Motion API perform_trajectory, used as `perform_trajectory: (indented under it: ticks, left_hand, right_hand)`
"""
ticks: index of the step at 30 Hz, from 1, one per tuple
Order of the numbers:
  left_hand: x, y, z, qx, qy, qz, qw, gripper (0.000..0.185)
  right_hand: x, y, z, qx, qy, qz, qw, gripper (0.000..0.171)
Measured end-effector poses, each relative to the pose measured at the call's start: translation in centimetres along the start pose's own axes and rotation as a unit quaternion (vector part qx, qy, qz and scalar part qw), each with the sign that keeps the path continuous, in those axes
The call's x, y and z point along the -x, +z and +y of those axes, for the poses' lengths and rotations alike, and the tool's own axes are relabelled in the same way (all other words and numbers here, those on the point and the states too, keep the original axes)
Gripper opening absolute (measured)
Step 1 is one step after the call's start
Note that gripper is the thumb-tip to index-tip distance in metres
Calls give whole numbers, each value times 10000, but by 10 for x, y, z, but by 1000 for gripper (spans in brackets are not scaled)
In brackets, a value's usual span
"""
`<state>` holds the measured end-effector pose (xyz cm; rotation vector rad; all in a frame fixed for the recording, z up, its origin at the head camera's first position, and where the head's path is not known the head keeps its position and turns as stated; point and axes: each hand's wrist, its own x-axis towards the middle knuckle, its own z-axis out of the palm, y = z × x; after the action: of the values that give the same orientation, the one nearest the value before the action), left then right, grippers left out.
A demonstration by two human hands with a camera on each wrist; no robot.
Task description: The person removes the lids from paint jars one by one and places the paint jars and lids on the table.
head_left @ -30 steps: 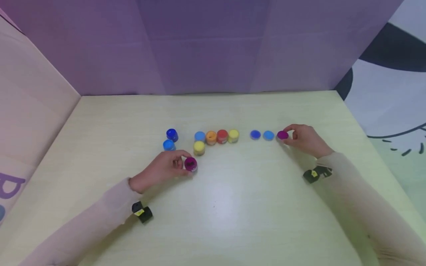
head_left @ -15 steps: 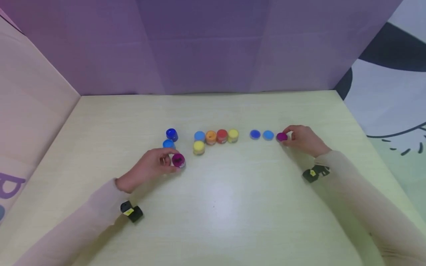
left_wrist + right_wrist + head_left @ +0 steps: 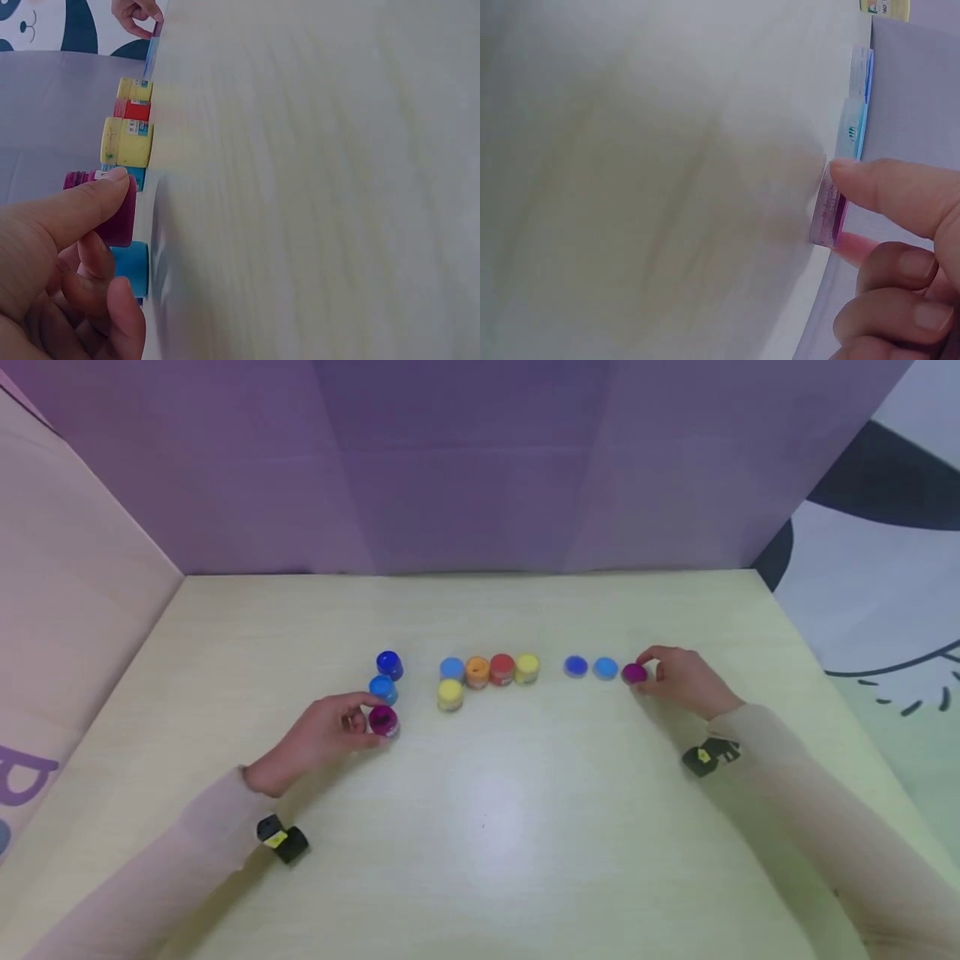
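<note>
My left hand (image 3: 330,733) grips an open purple paint pot (image 3: 383,721) (image 3: 112,214) on the table, just in front of a light blue pot (image 3: 382,688) and a dark blue pot (image 3: 388,664). My right hand (image 3: 678,681) pinches a purple lid (image 3: 634,673) (image 3: 829,214) lying flat at the right end of a row with a light blue lid (image 3: 605,668) and a dark blue lid (image 3: 575,666). In the left wrist view the thumb (image 3: 82,206) lies over the purple pot.
A row of lidded pots stands in the middle: blue (image 3: 452,668), orange (image 3: 477,671), red (image 3: 502,668), yellow (image 3: 527,667), with another yellow pot (image 3: 450,693) in front. Purple board walls (image 3: 465,468) close the back, a pink one (image 3: 67,602) the left. The table edge (image 3: 840,710) runs along the right.
My left hand has slid the purple pot leftward, from beside the front yellow pot to below the light blue pot. My right hand has stayed at the purple lid.
</note>
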<state>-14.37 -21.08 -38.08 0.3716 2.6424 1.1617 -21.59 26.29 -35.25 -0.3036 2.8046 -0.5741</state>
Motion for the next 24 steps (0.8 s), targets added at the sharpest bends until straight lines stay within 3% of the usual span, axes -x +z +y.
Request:
perform_trajectory:
  ticks: [6, 11, 24]
  left_hand:
    - [1, -2, -4, -76, 30, 86, 9999, 42]
    - [0, -2, -6, -100, -46, 126, 9999, 43]
    - [-2, -5, -12, -38, -64, 126, 9999, 42]
  right_hand:
    - [4, 0, -6, 115, -6, 66, 9999, 38]
    - [7, 0, -19, 246, -301, 208, 9990, 41]
    - [-5, 15, -63, -412, -1138, 284, 9922, 39]
